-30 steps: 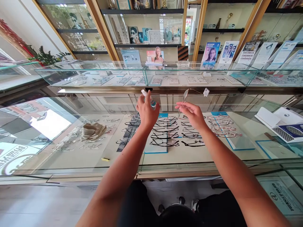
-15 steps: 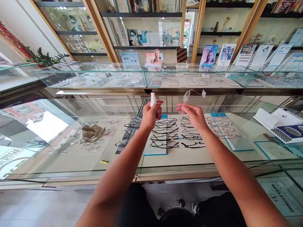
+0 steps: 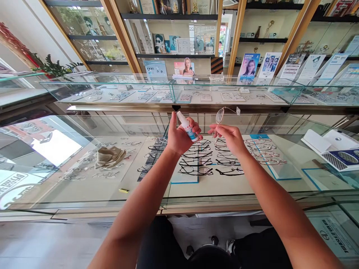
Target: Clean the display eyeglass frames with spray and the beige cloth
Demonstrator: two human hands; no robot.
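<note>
My left hand [image 3: 179, 139] holds a small white spray bottle [image 3: 188, 128] with red and blue print, tilted with its nozzle up and to the left. The thumb stands away from the bottle, and the fingers curl around its far side. In my right hand [image 3: 228, 135] a pair of thin-framed eyeglasses [image 3: 220, 116] is pinched, one lens upright and a temple reaching right with a small white tag [image 3: 238, 111]. Part of the frame is hidden behind my fingers. Both hands are above the glass counter [image 3: 179, 194], apart from each other.
Rows of eyeglasses [image 3: 196, 170] lie below my hands. A crumpled beige cloth [image 3: 110, 157] and a small yellow object [image 3: 123, 191] are to the left. A white-and-blue device [image 3: 336, 149] stands at right. Behind runs another glass showcase [image 3: 146, 98] with upright cards [image 3: 248, 69].
The bottle in my left hand has tipped from upright to slanted, and its printed label now shows. My left thumb has lifted off it. My right hand has barely moved.
</note>
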